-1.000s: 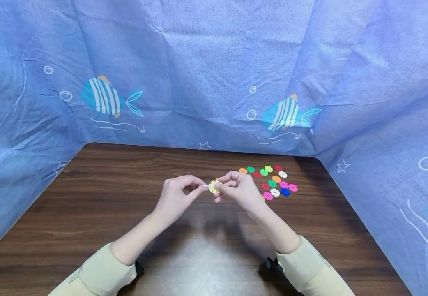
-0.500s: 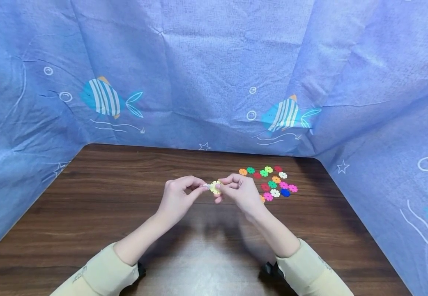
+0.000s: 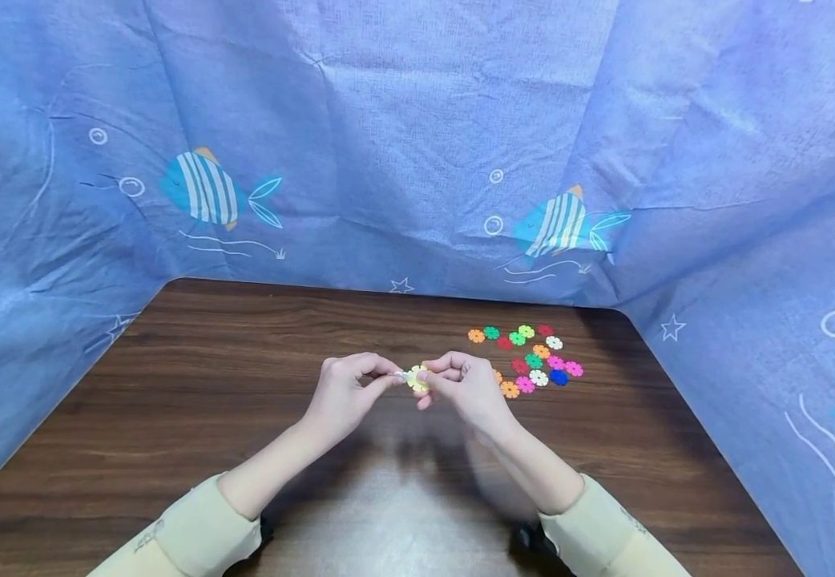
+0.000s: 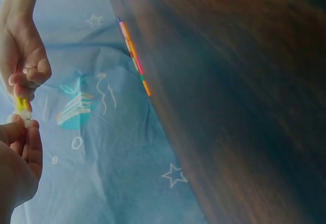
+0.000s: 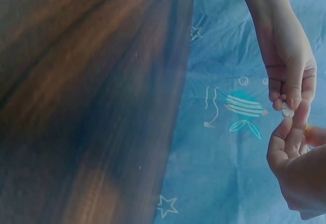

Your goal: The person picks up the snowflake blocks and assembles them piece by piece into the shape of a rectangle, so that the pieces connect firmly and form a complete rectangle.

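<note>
My left hand point(image 3: 345, 391) pinches a small white flower-shaped plastic disc point(image 4: 25, 115) between thumb and fingertips; in the head view it is turned edge-on. A yellow flower-shaped disc point(image 3: 416, 379) with a notched rim is pinched by my right hand point(image 3: 471, 393), thumb on its near face. The two discs meet between the fingertips, above the table; how deeply they are joined is hidden by the fingers. In the right wrist view, the white disc point(image 5: 287, 111) shows at the left hand's fingertips, and the yellow one is mostly covered.
Several loose flower-shaped discs lie spread on the brown wooden table point(image 3: 208, 385) right of the hands, among them a blue disc point(image 3: 558, 377), a green disc point(image 3: 491, 332) and an orange disc point(image 3: 509, 389). A blue fish-print cloth point(image 3: 403, 144) hangs around the table's far sides.
Both hands have come slightly down and toward the person with the two discs, uncovering more of the orange discs beside the right hand. Both pinches are kept.
</note>
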Motion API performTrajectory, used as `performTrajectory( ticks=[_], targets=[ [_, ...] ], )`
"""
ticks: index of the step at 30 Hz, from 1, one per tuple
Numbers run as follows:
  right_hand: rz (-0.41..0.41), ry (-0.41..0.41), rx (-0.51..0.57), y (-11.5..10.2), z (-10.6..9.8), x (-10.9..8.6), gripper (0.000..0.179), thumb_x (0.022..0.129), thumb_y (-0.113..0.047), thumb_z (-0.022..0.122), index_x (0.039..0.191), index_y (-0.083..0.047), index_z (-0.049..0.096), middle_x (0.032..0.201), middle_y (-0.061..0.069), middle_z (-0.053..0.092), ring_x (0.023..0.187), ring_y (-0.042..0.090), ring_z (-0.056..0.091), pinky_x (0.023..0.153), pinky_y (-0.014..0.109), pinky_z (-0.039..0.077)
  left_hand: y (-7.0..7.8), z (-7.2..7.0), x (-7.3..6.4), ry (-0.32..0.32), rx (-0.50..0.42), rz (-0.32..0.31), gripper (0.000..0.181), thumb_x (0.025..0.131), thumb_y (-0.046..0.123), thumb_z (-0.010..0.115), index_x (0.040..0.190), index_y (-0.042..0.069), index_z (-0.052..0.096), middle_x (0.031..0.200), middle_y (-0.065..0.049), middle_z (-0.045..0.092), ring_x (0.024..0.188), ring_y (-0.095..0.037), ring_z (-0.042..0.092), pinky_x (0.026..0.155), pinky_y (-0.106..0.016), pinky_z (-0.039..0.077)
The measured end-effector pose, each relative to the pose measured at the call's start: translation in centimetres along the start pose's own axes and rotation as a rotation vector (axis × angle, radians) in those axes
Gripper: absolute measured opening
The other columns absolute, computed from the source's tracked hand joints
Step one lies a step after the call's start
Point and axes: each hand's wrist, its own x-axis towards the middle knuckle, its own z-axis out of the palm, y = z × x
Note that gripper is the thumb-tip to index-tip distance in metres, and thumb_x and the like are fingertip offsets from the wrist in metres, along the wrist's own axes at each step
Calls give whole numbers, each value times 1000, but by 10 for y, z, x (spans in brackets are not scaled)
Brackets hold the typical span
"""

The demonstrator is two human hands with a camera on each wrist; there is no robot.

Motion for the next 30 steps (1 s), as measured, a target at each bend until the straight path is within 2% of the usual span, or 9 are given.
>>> performTrajectory(
  ticks=[7,11,14,18,23,30],
  targets=[
    [-3,11,19,0,3,0,23,85,-10,70,100,4,60,76,13,72,59,17,68,80,34,54,5,-1,0,23,12,51,7,75,11,78,79,13,73,74,6,70,65,-1,63,54,-14,47],
    [0,7,21,1,3,-1,23,85,-12,70,99,3,60,75,12,72,59,17,68,80,35,54,5,-1,0,16,20,41,7,75,11,78,79,14,73,74,7,70,65,0,62,53,-13,45],
    [-3,-31,39,5,0,-1,22,86,-11,69,100,3,58,78,14,72,61,17,68,80,39,55,4,0,-2,-8,13,16,7,76,11,78,80,14,73,74,8,70,65,0,62,55,-13,46],
    [-29,-121,78,9,-5,1,21,89,-9,65,102,4,54,87,23,70,64,18,69,79,44,54,3,1,-2,-31,2,-1,7,78,12,77,82,14,72,75,9,70,66,0,61,59,-16,49],
    [-98,-204,-7,9,-18,4,29,92,-14,62,112,6,55,90,25,69,70,23,70,79,45,54,3,-3,0,-33,13,-14,8,78,13,77,83,16,71,76,10,69,66,0,60,59,-23,52],
    [-131,-200,-238,-2,-50,9,31,89,-21,67,115,-5,61,93,25,68,79,31,69,81,40,54,2,-17,1,-10,14,-77,11,77,13,78,83,19,71,76,13,69,65,-1,60,58,-24,51]
  ],
)
